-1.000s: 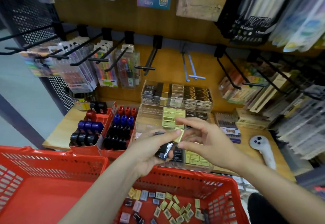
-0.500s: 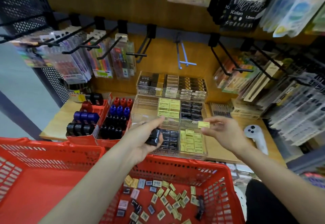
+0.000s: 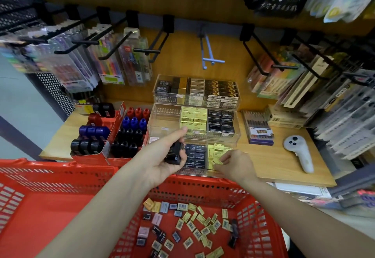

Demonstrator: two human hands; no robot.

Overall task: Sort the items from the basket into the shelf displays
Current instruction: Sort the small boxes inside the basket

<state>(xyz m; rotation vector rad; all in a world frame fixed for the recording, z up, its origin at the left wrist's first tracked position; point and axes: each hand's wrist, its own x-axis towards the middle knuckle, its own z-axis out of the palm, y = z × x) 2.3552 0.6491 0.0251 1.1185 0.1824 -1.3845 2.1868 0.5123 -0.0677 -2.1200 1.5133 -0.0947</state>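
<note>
My left hand [image 3: 164, 159] grips a small stack of black eraser packs [image 3: 176, 152] just in front of the clear tiered display [image 3: 236, 136] on the wooden shelf. My right hand [image 3: 233, 165] pinches a yellow eraser pack [image 3: 216, 161] down in the front tier, among other yellow packs beside a row of black ones [image 3: 196, 154]. Below my arms the red basket [image 3: 203, 186] holds several loose yellow, black, pink and grey eraser packs [image 3: 192, 225].
A red carton of black, blue and red ink bottles [image 3: 113, 134] stands left of the display. A white controller [image 3: 298, 152] lies on the shelf at the right. Black hooks with hanging pen packs [image 3: 113, 55] jut out above. A second red basket [image 3: 40, 197] sits left.
My right hand carried the yellow pack from mid-air above the display down into the front tier. My left hand stayed near the display with the black packs.
</note>
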